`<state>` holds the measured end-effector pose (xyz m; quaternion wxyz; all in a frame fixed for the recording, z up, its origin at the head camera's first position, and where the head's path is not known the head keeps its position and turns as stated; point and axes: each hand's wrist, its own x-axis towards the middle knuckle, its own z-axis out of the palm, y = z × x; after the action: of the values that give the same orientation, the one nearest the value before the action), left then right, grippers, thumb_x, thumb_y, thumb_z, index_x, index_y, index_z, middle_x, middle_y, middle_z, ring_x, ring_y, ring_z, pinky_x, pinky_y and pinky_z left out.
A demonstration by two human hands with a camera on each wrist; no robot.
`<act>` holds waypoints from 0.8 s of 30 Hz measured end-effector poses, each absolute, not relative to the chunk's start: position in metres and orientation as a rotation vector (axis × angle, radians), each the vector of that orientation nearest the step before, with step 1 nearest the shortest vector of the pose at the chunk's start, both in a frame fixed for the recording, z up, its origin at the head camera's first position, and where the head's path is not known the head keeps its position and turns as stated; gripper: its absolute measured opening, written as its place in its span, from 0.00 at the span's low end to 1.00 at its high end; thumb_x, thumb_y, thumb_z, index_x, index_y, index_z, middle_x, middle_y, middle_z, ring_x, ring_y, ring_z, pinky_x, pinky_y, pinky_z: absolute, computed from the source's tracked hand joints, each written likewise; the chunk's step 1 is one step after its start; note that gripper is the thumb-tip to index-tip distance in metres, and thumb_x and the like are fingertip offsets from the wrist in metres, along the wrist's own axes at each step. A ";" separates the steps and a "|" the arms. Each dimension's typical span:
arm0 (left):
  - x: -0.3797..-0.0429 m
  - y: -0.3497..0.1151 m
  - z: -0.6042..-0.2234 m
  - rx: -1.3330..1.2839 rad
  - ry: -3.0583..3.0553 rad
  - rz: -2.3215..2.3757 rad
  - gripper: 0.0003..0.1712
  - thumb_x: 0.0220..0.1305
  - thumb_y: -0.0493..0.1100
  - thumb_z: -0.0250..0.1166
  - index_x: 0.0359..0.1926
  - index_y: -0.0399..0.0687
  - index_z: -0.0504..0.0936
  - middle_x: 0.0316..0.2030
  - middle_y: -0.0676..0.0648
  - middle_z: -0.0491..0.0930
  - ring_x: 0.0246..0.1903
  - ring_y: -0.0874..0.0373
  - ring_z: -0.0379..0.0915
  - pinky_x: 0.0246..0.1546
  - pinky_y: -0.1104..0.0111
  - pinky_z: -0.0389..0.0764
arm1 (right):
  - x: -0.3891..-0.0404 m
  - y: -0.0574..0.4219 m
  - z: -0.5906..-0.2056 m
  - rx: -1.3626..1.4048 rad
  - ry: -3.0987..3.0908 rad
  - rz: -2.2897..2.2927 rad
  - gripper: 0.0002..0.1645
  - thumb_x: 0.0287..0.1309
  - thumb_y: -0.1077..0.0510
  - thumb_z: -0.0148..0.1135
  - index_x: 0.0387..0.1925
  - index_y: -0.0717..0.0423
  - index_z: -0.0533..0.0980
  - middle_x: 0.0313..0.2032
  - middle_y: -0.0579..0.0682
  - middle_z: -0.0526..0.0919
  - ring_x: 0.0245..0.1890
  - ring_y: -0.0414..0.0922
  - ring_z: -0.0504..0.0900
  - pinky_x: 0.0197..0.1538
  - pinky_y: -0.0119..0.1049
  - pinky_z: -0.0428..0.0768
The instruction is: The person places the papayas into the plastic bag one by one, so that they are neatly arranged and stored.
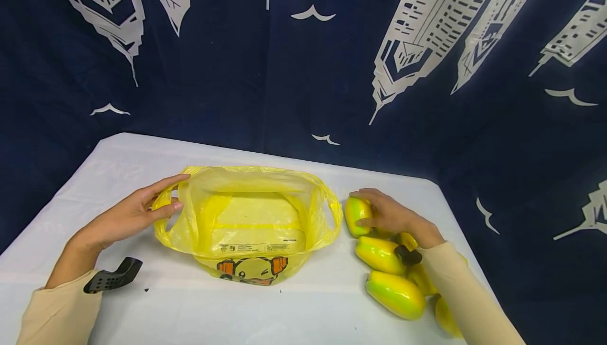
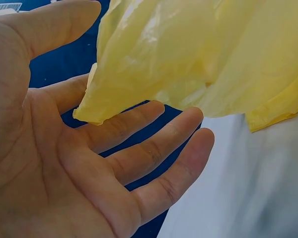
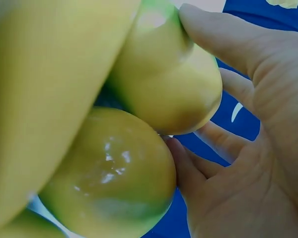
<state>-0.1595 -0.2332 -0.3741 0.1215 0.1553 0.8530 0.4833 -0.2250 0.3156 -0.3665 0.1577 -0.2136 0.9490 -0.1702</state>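
A yellow plastic bag with a cartoon print stands on the table, its mouth wide and its inside showing. At its left handle is my left hand. In the left wrist view a flap of thin yellow plastic hangs between thumb and lightly bent fingers, not pinched. To the right of the bag, my right hand grips a yellow-green mango, thumb on one side and fingers round the far side. In the right wrist view, another mango lies against the fingers below the gripped one.
Several more mangoes lie in a pile under and beside the right forearm. A white cloth covers the table. Behind it hangs a dark blue curtain with white building prints. Small dark specks lie near the front.
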 end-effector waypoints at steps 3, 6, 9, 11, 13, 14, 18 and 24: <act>-0.159 -0.234 -0.374 0.461 2.495 1.412 0.39 0.72 0.53 0.61 0.78 0.60 0.54 0.79 0.42 0.46 0.75 0.36 0.44 0.65 0.31 0.56 | -0.225 0.313 -0.364 -0.623 2.713 -0.493 0.39 0.59 0.53 0.72 0.70 0.51 0.68 0.70 0.61 0.65 0.69 0.61 0.65 0.71 0.64 0.63; -0.159 -0.234 -0.374 0.469 2.497 1.415 0.39 0.72 0.53 0.61 0.78 0.59 0.55 0.79 0.42 0.46 0.75 0.35 0.43 0.65 0.30 0.56 | -0.226 0.311 -0.363 -0.660 2.713 -0.484 0.38 0.59 0.56 0.72 0.69 0.52 0.69 0.70 0.61 0.66 0.68 0.62 0.66 0.71 0.64 0.63; -0.158 -0.234 -0.374 0.470 2.499 1.410 0.39 0.72 0.52 0.61 0.78 0.58 0.55 0.79 0.41 0.46 0.75 0.34 0.43 0.65 0.30 0.55 | -0.227 0.308 -0.361 -0.656 2.701 -0.481 0.38 0.58 0.57 0.72 0.69 0.53 0.69 0.70 0.61 0.66 0.68 0.62 0.65 0.71 0.64 0.63; -0.158 -0.233 -0.374 0.471 2.500 1.408 0.39 0.72 0.52 0.61 0.78 0.57 0.55 0.79 0.40 0.47 0.75 0.34 0.43 0.65 0.30 0.55 | -0.228 0.305 -0.361 -0.638 2.693 -0.471 0.37 0.58 0.57 0.72 0.69 0.52 0.70 0.70 0.61 0.66 0.68 0.61 0.66 0.71 0.64 0.63; -0.158 -0.233 -0.374 0.473 2.501 1.406 0.39 0.72 0.52 0.61 0.78 0.57 0.55 0.79 0.40 0.47 0.75 0.34 0.44 0.65 0.30 0.55 | -0.228 0.303 -0.360 -0.607 2.689 -0.466 0.37 0.58 0.57 0.73 0.68 0.51 0.71 0.69 0.60 0.66 0.67 0.60 0.67 0.71 0.63 0.64; -0.158 -0.232 -0.374 0.474 2.500 1.405 0.39 0.72 0.52 0.61 0.78 0.57 0.55 0.79 0.40 0.47 0.75 0.33 0.43 0.65 0.29 0.55 | -0.228 0.302 -0.360 -0.601 2.690 -0.459 0.38 0.57 0.57 0.73 0.68 0.52 0.71 0.69 0.60 0.66 0.66 0.60 0.67 0.71 0.62 0.65; -0.157 -0.232 -0.374 0.478 2.504 1.402 0.39 0.72 0.53 0.61 0.78 0.57 0.55 0.79 0.39 0.47 0.75 0.33 0.43 0.64 0.29 0.56 | -0.228 0.300 -0.361 -0.575 2.704 -0.438 0.39 0.55 0.56 0.75 0.68 0.51 0.71 0.67 0.59 0.66 0.62 0.58 0.70 0.69 0.61 0.69; -0.157 -0.232 -0.374 0.491 2.513 1.407 0.38 0.73 0.52 0.61 0.78 0.58 0.56 0.78 0.40 0.49 0.75 0.34 0.45 0.64 0.30 0.57 | -0.227 0.299 -0.361 -0.584 2.723 -0.459 0.39 0.53 0.56 0.76 0.66 0.49 0.73 0.65 0.59 0.65 0.60 0.57 0.70 0.68 0.60 0.71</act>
<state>-0.1574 -0.2323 -0.3740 0.1098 0.1671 0.8549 0.4788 -0.2267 0.2993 -0.3609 0.1587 -0.2041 0.9525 -0.1607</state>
